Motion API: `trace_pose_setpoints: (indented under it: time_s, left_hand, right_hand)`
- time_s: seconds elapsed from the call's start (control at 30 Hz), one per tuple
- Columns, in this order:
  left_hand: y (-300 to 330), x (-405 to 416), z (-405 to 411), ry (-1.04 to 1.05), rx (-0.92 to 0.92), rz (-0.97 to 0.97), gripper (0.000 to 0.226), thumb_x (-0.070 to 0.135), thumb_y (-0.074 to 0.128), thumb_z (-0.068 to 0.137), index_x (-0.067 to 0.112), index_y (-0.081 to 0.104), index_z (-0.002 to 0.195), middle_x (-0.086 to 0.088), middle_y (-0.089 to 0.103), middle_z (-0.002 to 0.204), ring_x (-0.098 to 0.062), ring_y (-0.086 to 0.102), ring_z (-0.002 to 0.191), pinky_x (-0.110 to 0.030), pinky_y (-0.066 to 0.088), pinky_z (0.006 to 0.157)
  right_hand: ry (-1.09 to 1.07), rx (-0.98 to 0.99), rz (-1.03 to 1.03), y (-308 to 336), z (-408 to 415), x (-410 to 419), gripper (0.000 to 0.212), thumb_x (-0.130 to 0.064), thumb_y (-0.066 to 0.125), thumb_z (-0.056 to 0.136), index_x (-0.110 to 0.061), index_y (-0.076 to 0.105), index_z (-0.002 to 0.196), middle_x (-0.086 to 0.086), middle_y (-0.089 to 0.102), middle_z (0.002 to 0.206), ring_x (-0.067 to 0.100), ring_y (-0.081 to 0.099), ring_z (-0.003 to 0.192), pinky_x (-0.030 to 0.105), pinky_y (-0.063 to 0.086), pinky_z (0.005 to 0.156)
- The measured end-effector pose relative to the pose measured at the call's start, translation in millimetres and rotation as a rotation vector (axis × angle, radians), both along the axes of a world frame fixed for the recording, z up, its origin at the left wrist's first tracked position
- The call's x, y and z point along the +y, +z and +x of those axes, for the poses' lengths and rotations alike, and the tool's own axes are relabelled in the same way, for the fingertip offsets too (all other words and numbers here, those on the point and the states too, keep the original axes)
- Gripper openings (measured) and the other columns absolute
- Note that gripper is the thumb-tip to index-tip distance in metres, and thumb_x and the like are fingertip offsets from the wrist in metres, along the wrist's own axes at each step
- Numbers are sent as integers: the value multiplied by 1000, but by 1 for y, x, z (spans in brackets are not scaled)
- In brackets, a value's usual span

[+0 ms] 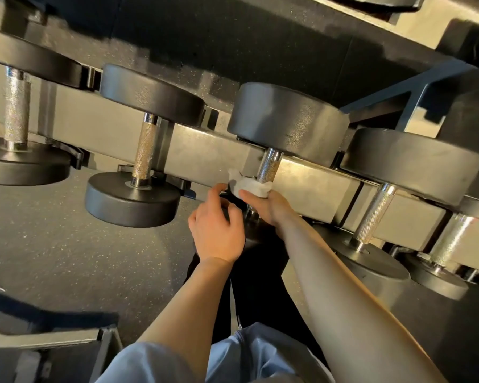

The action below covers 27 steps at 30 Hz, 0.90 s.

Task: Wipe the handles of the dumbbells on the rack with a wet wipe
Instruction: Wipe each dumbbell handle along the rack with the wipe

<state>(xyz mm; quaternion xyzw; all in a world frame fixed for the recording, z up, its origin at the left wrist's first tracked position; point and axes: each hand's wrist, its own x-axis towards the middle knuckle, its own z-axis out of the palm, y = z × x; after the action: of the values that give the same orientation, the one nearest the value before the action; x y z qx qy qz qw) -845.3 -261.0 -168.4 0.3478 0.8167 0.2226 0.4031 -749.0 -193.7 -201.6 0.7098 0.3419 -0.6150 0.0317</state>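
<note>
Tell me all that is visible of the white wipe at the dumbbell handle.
The wet wipe is a white, crumpled sheet that looks like thin soft paper or cloth. It is bunched around the lower part of the metal handle of the dumbbell in the middle of the rack. The right hand grips it against the handle. One loose corner sticks out to the left. The left hand is just below that corner; contact is unclear.
</note>
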Motion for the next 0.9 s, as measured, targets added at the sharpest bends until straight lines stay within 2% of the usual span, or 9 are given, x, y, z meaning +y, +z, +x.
trace_pose_setpoints:
  time_s: [0.13, 0.2, 0.3, 0.33, 0.4, 0.43, 0.5, 0.63, 0.9]
  left_hand:
    - [1, 0, 0, 5, 8, 11, 43, 30, 38, 83, 20, 50, 124, 8, 57, 87, -22, 59, 90, -53, 40, 98]
    - [1, 1, 0, 7, 16, 7, 44, 29, 38, 83, 20, 51, 124, 7, 57, 87, -22, 59, 91, -54, 40, 98]
    - [-1, 0, 0, 0, 16, 7, 44, 29, 38, 84, 20, 51, 124, 7, 58, 87, -21, 59, 90, -53, 40, 99]
    - [-1, 0, -1, -4, 17, 2, 44, 29, 38, 84, 20, 51, 124, 8, 58, 87, -21, 58, 90, -52, 39, 99]
    - [-3, 0, -1, -16, 24, -18, 44, 29, 38, 84, 20, 51, 125, 7, 58, 87, -21, 58, 91, -52, 38, 100]
    - [-3, 0, -1, -25, 26, -24, 44, 30, 38, 84, 21, 50, 126, 7, 57, 88, -22, 58, 91, -52, 38, 100]
    - [-1, 0, -2, -39, 23, -27, 45, 31, 38, 84, 20, 50, 127, 8, 56, 87, -22, 57, 92, -52, 38, 100]
    - [0, 1, -3, -64, 15, -32, 48, 32, 38, 83, 19, 49, 128, 10, 54, 87, -20, 56, 92, -50, 35, 103]
    - [-3, 0, -3, -69, 57, -21, 54, 38, 30, 80, 18, 52, 125, 7, 53, 86, -24, 56, 92, -42, 34, 97]
  right_hand:
    - [-415, 35, 116, -4, -21, 4, 32, -28, 65, 88, -9, 62, 113, 6, 66, 93, 16, 61, 79, 27, 50, 70]
    - [-548, -43, 162, -8, -31, 12, 14, -23, 67, 86, -16, 57, 92, 10, 67, 95, 20, 63, 81, 31, 53, 74]
    - [-597, -102, 276, -14, -36, 35, 23, -28, 73, 78, -24, 50, 77, 12, 69, 101, 26, 64, 91, 36, 51, 85]
    - [-613, -88, 295, -15, -37, 43, 27, -36, 75, 70, -21, 57, 82, 11, 69, 101, 26, 64, 91, 37, 51, 87]
    - [-634, -72, 306, -26, -33, 51, 60, -51, 70, 54, -12, 64, 99, 8, 68, 97, 23, 60, 84, 40, 50, 87]
    - [-610, -79, 290, -25, -31, 50, 66, -53, 66, 53, -11, 64, 103, 10, 67, 96, 22, 57, 81, 40, 50, 83]
    - [-515, -112, 218, -10, -31, 47, 53, -45, 65, 65, -9, 63, 104, 13, 68, 96, 23, 56, 79, 37, 50, 78]
    - [-159, -151, 50, 8, -20, 31, 41, -24, 60, 85, 0, 59, 118, 9, 58, 99, 29, 58, 95, 34, 44, 79]
    - [126, -40, -203, 21, -7, 10, 47, -41, 63, 86, -9, 58, 120, 14, 64, 112, 30, 61, 102, 42, 48, 96]
